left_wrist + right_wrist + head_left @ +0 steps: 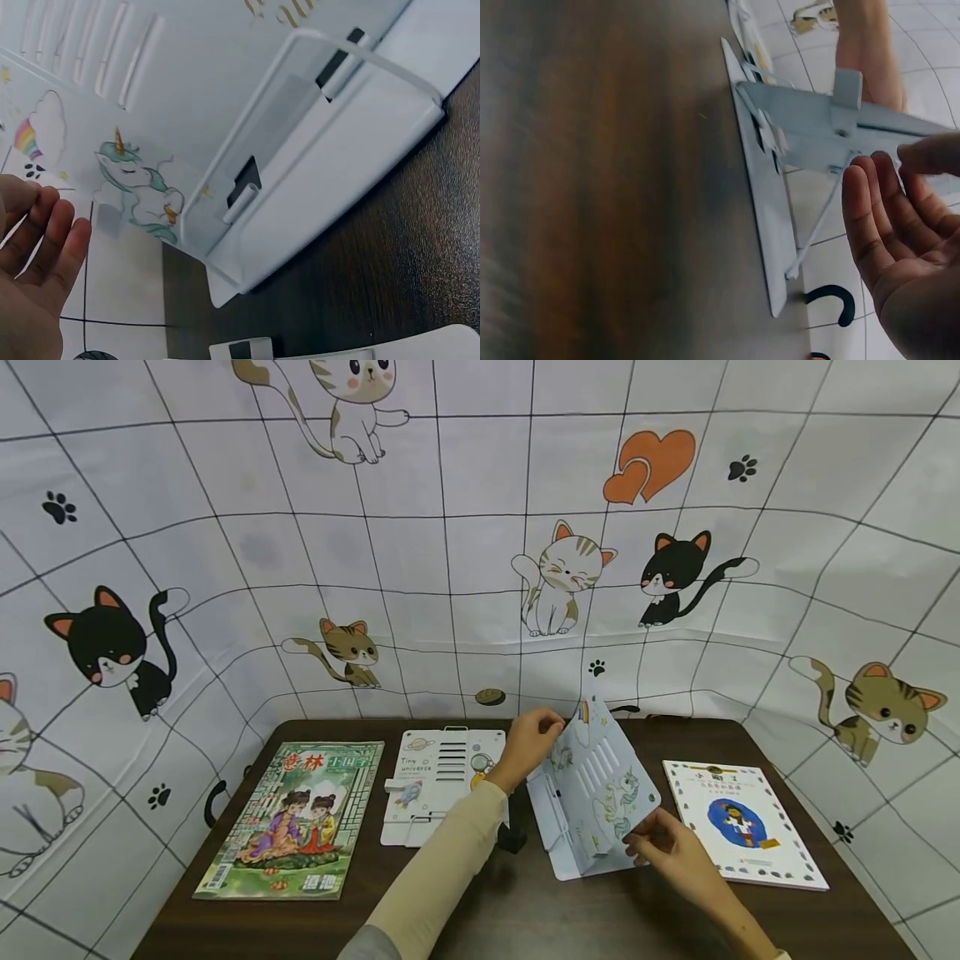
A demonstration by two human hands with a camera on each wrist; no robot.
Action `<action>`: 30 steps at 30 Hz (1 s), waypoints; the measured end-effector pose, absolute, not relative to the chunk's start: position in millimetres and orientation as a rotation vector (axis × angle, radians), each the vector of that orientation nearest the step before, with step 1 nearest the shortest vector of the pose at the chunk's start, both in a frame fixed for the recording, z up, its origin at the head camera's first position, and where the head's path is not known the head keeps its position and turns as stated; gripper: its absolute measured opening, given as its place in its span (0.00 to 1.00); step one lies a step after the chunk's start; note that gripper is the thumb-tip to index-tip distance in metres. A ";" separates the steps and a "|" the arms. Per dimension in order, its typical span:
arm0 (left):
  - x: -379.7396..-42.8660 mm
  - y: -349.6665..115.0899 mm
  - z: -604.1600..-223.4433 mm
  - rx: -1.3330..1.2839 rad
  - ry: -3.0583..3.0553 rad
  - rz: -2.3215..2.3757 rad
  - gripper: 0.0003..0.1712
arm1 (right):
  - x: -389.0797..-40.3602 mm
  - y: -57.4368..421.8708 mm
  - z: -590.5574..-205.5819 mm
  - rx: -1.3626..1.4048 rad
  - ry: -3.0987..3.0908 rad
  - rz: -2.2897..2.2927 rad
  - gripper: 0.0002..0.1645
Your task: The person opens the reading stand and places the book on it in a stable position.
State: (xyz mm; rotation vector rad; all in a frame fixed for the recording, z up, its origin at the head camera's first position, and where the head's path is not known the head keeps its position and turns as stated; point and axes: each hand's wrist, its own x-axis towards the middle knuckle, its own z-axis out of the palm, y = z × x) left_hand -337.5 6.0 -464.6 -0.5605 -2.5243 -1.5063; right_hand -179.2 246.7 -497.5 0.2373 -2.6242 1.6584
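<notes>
"Head view, closest to us: what has the right grip [671, 856] got?"

"Can't tell. Fingers bent, thumb close to the fingertips, right by the lower right corner of the white unicorn stand [592, 802]; whether they pinch it, I couldn't swear."

"And where's that stand?"

"On the dark worktop [585, 918], a bit right of centre, its panel [611, 752] tilted up. The right wrist view shows the base plate [769, 225] down on the wood and a thin leg [819, 223] slanting up from it."

"The left grip [531, 739]?"

"Farther off, just beside the panel's upper edge. Its fingers are loosely bent, and I see nothing in them."

"What's round about?"

"A white book [742, 822] lies to the right, a magazine [292, 827] with two robed figures to the far left. Between magazine and unicorn stand lies a flat white stand [442, 785] marked 'Tiny universe', partly covered by the left sleeve [447, 860]."

"Behind all that?"

"Wall cloth [480, 552], white with dark grid lines, cats and orange hearts."
</notes>
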 end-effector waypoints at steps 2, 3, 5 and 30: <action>-338.7 8.2 -465.9 -0.562 -2.539 -1.486 0.10 | -172.8 243.8 -500.1 0.293 -2.617 1.680 0.09; -339.3 9.2 -466.3 -0.561 -2.545 -1.477 0.10 | -170.4 241.6 -500.5 0.296 -2.611 1.694 0.10; -340.7 11.9 -466.9 -0.558 -2.555 -1.464 0.11 | -167.0 237.6 -500.8 0.300 -2.605 1.686 0.11; -340.2 23.4 -469.6 -0.528 -2.655 -1.385 0.24 | -164.8 226.8 -490.1 0.145 -2.511 1.615 0.06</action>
